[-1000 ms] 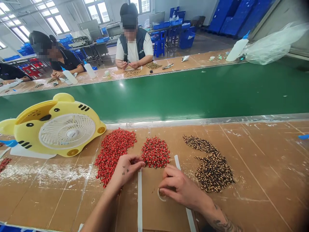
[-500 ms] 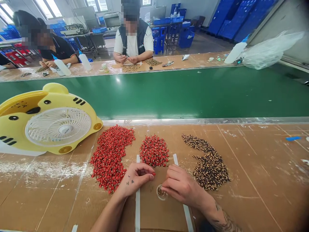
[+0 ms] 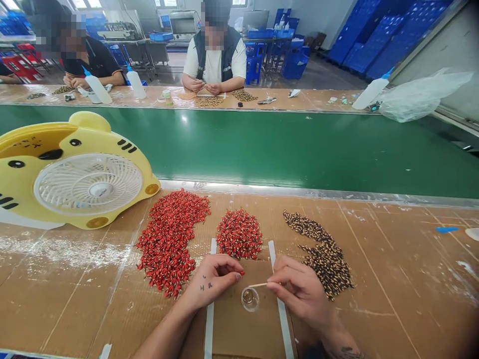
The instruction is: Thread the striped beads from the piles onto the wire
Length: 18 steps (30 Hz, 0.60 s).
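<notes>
Well, from where I stand, the person's left hand (image 3: pixel 211 279) is closed in a fingertip pinch on what looks like a single small red bead (image 3: pixel 242 272), though the piece is almost too small to make out. The right hand (image 3: pixel 303 294) is closed as well, with the thumb and fingers holding a thin pale stick (image 3: pixel 259 284), its tip reaching over a small clear glass cup (image 3: pixel 250 299). That cup stands upright on a cardboard sheet (image 3: pixel 243 334) between two white strips (image 3: pixel 280 309), just below the fingertips of both hands. For work this fine, I'd say a light pinch right at the fingertips is best, with both forearms steady and the stick kept short in the hand, so that the bead isn't squeezed away. Keeping the cup close, as it is here, also seems wise. Just beyond lie a heap of red beads (image 3: pixel 239 234), a larger red heap (image 3: pixel 168 242) and a dark speckled heap (image 3: pixel 325 264). A yellow fan (image 3: pixel 86 184) sits to the left, and a green conveyor belt (image 3: pixel 262 149) runs past the far edge of the bench.
</notes>
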{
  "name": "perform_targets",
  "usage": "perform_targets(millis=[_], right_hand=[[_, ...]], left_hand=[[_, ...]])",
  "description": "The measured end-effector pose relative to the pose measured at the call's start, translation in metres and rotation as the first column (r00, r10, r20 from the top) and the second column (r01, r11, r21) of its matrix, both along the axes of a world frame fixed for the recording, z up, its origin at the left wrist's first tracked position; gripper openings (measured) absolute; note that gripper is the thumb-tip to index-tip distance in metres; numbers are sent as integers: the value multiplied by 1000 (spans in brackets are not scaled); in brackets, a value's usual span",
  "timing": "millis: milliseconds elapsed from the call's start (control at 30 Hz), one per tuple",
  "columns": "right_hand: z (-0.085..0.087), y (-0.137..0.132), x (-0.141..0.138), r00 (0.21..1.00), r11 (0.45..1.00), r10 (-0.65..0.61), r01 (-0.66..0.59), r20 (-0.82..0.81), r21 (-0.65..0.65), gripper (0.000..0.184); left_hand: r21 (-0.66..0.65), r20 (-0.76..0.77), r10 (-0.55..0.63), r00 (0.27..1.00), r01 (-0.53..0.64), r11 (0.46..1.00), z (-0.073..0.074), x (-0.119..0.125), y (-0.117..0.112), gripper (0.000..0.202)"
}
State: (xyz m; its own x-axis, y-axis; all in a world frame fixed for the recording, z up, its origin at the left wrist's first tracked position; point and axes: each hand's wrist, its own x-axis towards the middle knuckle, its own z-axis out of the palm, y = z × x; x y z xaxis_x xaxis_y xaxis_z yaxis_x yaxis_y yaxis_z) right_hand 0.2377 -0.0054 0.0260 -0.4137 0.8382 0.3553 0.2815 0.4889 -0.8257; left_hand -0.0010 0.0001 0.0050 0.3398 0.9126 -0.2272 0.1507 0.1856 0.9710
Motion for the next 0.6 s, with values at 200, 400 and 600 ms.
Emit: perform_targets(millis=[200,400,600], right_hand=[[-5,-2,-8,993,992,-121,121,-1,23,10],[-5,1,-10,994,993,-106,105,25,54,9],[-6,3,-13,994,995,-96,93,62,36,10]], left_hand=[[-33,0,-28,1000,28,999,-3,0,0,12],[-46,19,-44,999,45,998,-2,1,2,11],[-48,5,-52,999,52,998,-1,1,0,11]])
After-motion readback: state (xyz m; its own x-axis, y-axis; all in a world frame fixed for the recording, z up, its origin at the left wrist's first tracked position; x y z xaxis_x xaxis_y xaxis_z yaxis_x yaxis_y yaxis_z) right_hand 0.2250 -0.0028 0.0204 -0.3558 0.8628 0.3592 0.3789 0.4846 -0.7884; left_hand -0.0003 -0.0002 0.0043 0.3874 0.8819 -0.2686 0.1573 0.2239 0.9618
